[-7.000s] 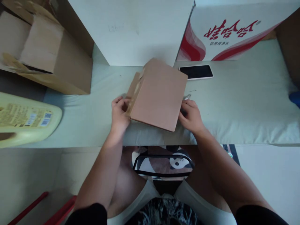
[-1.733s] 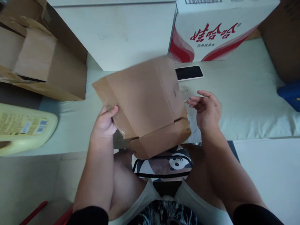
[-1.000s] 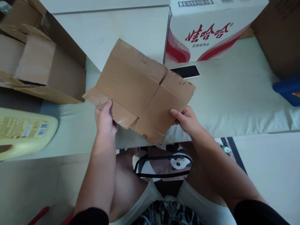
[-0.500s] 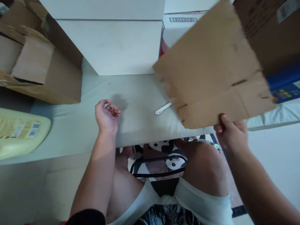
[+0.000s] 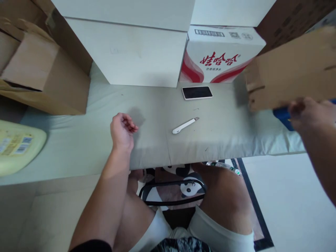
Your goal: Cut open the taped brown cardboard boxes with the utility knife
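Note:
My right hand grips the lower edge of a flat brown cardboard piece at the right, in front of a blue box. Over the left part of the cloth-covered table, my left hand is held with its fingers curled, and nothing shows in them. A white utility knife lies near the middle of the table with its blade end pointing right. Behind the knife is a phone with a dark screen, lying flat.
An opened cardboard box and a pale yellow bottle stand at the left. White boxes line the back, beside a red-and-white carton. My knees are below the table's front edge.
My right hand has carried the cardboard piece further right, uncovering the phone, the whole knife and the red-and-white carton. The fingers of my left hand have curled in more.

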The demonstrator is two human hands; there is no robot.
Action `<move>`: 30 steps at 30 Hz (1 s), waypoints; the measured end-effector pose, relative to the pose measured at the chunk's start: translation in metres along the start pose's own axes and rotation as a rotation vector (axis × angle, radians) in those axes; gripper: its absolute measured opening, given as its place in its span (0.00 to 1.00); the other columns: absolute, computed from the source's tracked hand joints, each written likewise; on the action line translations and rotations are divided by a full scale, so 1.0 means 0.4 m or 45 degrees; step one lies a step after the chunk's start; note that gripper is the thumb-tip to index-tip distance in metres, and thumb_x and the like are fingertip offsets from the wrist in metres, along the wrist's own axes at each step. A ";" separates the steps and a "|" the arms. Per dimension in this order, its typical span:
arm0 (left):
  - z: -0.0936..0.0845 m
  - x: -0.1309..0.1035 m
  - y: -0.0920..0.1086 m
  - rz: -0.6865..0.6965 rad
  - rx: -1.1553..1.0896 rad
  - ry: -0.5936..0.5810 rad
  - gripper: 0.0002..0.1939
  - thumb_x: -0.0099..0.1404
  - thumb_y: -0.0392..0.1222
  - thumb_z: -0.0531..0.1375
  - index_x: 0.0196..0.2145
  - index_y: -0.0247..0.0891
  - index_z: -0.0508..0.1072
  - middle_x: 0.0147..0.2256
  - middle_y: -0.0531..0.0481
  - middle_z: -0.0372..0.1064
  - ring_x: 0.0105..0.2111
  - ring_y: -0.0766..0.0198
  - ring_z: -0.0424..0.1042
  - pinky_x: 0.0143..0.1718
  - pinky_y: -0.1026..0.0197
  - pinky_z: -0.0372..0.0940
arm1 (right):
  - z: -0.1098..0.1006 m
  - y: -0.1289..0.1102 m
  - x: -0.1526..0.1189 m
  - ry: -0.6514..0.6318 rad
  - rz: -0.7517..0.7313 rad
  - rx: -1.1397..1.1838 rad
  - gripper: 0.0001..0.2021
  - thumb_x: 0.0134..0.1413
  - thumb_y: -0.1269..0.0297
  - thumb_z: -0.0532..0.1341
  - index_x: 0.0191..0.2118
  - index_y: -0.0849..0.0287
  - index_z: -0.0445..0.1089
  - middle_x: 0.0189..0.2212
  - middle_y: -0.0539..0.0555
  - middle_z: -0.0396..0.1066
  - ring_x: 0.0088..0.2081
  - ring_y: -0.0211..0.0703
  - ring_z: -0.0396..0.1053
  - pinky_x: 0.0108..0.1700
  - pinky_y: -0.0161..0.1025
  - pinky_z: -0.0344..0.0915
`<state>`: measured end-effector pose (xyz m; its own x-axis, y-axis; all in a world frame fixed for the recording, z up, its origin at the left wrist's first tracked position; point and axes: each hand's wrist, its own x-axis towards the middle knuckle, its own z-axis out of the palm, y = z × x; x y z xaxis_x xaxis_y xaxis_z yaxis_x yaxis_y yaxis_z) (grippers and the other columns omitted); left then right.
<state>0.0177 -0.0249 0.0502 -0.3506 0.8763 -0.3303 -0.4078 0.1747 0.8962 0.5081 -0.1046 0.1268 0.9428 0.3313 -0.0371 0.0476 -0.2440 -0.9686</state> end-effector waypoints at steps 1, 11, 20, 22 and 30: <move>0.001 0.001 0.002 -0.007 0.012 0.007 0.21 0.69 0.40 0.49 0.18 0.38 0.65 0.14 0.55 0.54 0.12 0.69 0.58 0.15 0.69 0.53 | 0.050 -0.023 0.027 -0.031 0.063 -0.016 0.18 0.62 0.79 0.54 0.21 0.59 0.61 0.57 0.63 0.77 0.37 0.23 0.75 0.30 0.31 0.64; -0.009 0.010 0.030 0.017 -0.155 -0.022 0.23 0.71 0.36 0.48 0.17 0.39 0.61 0.17 0.56 0.49 0.14 0.71 0.51 0.15 0.68 0.51 | 0.187 0.108 -0.144 -0.823 0.333 -0.337 0.07 0.67 0.75 0.59 0.39 0.58 0.73 0.37 0.57 0.78 0.39 0.35 0.78 0.56 0.39 0.69; -0.048 0.001 0.038 0.333 -0.224 0.051 0.22 0.57 0.23 0.56 0.19 0.41 0.47 0.17 0.62 0.37 0.16 0.74 0.36 0.16 0.67 0.36 | 0.212 0.082 -0.333 -1.194 0.029 -0.707 0.08 0.57 0.64 0.67 0.43 0.55 0.75 0.42 0.55 0.81 0.48 0.45 0.77 0.60 0.45 0.70; -0.065 0.005 0.047 0.401 -0.227 0.043 0.24 0.55 0.22 0.56 0.18 0.41 0.44 0.18 0.62 0.33 0.17 0.74 0.34 0.17 0.66 0.34 | 0.249 0.075 -0.396 -1.381 -0.192 -0.842 0.11 0.56 0.60 0.67 0.45 0.54 0.75 0.42 0.54 0.81 0.47 0.46 0.76 0.58 0.47 0.72; -0.138 0.031 0.098 0.414 -0.330 0.119 0.26 0.64 0.26 0.59 0.23 0.41 0.43 0.22 0.59 0.33 0.18 0.73 0.36 0.18 0.65 0.37 | 0.525 -0.005 -0.747 -1.850 -1.069 -0.846 0.16 0.59 0.63 0.63 0.52 0.54 0.74 0.41 0.55 0.82 0.43 0.49 0.78 0.52 0.48 0.74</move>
<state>-0.0493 -0.0318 0.0650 -0.5662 0.8205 -0.0785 -0.4573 -0.2334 0.8581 0.1572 -0.0118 0.0881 -0.3936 0.9057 -0.1575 0.7637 0.2267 -0.6045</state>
